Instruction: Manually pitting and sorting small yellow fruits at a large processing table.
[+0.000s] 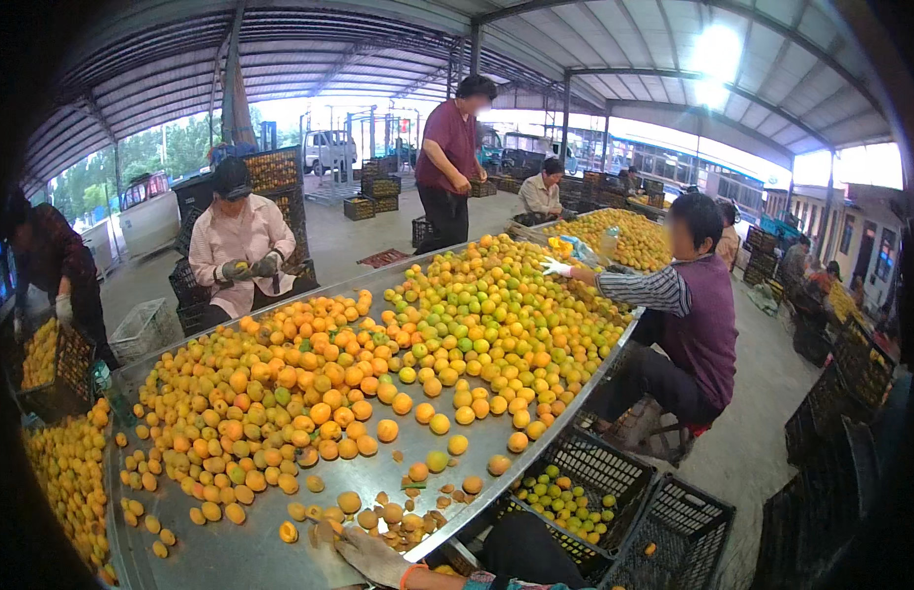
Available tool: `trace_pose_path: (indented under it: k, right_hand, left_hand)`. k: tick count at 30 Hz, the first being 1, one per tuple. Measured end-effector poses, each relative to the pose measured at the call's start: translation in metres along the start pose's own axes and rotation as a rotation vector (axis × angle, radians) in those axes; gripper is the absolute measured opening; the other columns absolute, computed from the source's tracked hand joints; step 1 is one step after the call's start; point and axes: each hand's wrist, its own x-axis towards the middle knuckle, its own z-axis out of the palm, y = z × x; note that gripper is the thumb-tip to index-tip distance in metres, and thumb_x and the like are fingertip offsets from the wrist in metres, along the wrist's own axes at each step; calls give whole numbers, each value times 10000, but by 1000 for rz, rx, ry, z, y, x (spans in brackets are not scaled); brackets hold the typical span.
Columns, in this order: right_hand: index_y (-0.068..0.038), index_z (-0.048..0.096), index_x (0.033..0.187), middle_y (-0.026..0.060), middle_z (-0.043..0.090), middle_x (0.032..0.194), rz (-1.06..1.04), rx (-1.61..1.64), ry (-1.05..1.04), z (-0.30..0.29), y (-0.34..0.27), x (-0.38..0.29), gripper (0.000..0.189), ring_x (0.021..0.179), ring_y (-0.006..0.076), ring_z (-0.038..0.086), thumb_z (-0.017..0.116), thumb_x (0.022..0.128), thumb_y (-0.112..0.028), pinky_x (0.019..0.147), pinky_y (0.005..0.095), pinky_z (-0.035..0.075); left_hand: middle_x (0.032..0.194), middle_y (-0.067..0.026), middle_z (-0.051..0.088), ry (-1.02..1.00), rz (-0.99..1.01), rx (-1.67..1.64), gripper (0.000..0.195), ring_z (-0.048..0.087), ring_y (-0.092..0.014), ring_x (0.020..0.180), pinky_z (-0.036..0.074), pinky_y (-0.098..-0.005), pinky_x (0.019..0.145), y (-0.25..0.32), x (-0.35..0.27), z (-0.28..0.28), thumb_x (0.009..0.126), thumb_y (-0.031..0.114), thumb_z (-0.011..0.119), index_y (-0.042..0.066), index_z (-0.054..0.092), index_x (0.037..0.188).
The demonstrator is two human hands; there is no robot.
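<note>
My right hand (pixel 372 557), in a pale work glove with an orange cuff, reaches in from the bottom edge over the near part of a metal sorting table (pixel 243 553). Its fingertips are beside a small brownish shape and some apricots (pixel 331 514); whether it grips anything is unclear. An opened orange apricot (pixel 288 531) lies to its left. Apricot pieces and pits (pixel 409 527) are scattered just above the hand. Large heaps of yellow, orange and greenish apricots (pixel 280 398) cover much of the tabletop. My left hand is out of view.
Black plastic crates (pixel 678 531) stand at the lower right, one holding greenish apricots (pixel 564 501). A person in a purple vest (pixel 700 324) reaches across the table's right side. A seated person (pixel 239 251) faces it from the left; another (pixel 446 158) stands behind. More apricots (pixel 73 479) lie at the left.
</note>
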Motion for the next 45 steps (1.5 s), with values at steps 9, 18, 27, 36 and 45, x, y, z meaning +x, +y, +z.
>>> trace_pose_path:
  k: [9,18,27,36,45]
  right_hand:
    - [-11,420,1197,221,585,971,487,-587,360,-5,39,0,414,912,351,581,376,945,-336,771,428,440]
    - [-13,430,1146,238,568,937,446,-447,497,-17,61,-5,340,935,404,557,403,934,-278,776,412,446]
    - [-10,497,1109,231,582,1027,518,-938,225,-36,15,9,363,979,386,552,363,935,-299,823,453,426]
    - [-48,324,1355,278,609,924,696,-985,133,-9,-23,4,499,880,407,608,400,924,-290,760,467,485]
    - [-14,408,1195,270,604,740,669,-1204,181,0,7,3,411,730,425,611,445,914,-311,640,497,476]
  left_hand:
    - [918,-112,608,-228,745,1025,301,574,-230,781,462,-341,676,-16,9,-38,910,217,473,-48,554,1025]
    - [886,-94,525,-163,181,520,283,503,-188,785,431,-336,693,-25,10,-39,928,215,432,-44,544,933]
    - [982,-51,576,-302,-221,-84,350,565,-164,886,481,-317,782,-9,3,-24,860,286,579,30,537,1094]
    - [1105,-78,570,-188,-1,-194,401,556,-199,1002,468,-353,856,-19,-9,-28,877,290,606,35,499,1167]
    - [1122,-213,554,-144,-519,-568,695,547,-314,1035,458,-434,902,-3,-18,-24,860,595,471,-7,463,1206]
